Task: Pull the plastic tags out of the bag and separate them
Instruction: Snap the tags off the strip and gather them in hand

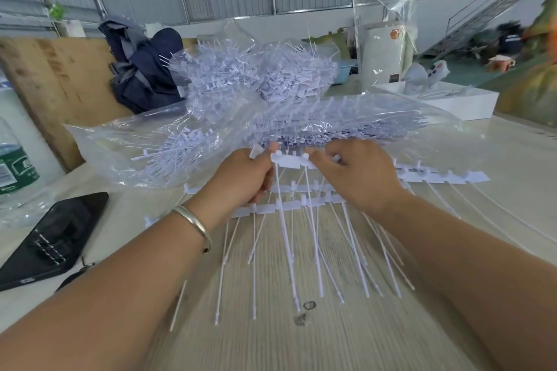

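Note:
A short piece of white plastic tags (289, 161), two joined heads with long thin tails hanging down, is held just above the table. My left hand (244, 178) pinches its left end and my right hand (355, 178) pinches its right end. Longer strips of joined tags (289, 205) lie flat on the wooden table under my hands, and another strip (446, 176) runs out to the right. Behind my hands lies a clear plastic bag (331, 120) full of tags. A heap of loose tags (256, 75) rises further back.
A black phone (51, 238) lies at the left near a green-labelled water bottle (15, 166). A dark bag (141, 69) and a wooden board (60, 78) stand at the back left. A white tray (458, 99) sits at the back right.

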{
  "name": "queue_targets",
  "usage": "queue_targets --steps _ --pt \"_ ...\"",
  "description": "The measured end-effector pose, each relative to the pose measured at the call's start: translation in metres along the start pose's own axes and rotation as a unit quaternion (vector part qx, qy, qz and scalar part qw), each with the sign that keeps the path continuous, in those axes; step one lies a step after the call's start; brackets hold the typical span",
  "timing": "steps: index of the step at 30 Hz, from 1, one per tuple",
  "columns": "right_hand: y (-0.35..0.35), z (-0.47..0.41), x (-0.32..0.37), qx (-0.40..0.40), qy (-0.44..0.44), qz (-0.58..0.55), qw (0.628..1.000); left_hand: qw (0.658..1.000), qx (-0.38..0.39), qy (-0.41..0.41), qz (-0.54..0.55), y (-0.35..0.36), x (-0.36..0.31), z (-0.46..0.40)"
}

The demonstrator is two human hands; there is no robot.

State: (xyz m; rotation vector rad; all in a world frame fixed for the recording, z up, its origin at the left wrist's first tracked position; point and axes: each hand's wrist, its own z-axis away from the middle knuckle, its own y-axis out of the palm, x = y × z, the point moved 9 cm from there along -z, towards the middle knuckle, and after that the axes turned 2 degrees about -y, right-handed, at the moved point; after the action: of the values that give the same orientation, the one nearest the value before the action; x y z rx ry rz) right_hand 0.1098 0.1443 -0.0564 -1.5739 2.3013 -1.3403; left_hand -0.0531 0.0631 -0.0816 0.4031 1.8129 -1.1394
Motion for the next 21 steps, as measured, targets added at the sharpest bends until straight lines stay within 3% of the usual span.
queue_targets --steps 3,5,10,15,21 --pt "0.002 0.0 0.0 0.012 0.004 -0.005 1.0 0.98 0.078 -0.071 0.168 0.012 0.011 0.001" --pt "0.002 0.001 0.002 0.016 -0.002 0.002 1.0 0.961 0.123 -0.076 0.235 0.015 0.009 0.003" --pt "0.001 0.001 0.005 0.012 -0.007 0.008 1.0 0.966 0.156 -0.067 0.193 0.014 0.006 0.006" --pt "0.001 0.003 0.01 0.015 -0.013 -0.028 0.999 0.89 0.22 -0.147 0.372 0.026 0.009 0.009" --pt "0.004 0.003 0.006 0.031 -0.004 0.003 0.999 0.881 0.205 -0.169 0.392 0.031 0.017 0.008"
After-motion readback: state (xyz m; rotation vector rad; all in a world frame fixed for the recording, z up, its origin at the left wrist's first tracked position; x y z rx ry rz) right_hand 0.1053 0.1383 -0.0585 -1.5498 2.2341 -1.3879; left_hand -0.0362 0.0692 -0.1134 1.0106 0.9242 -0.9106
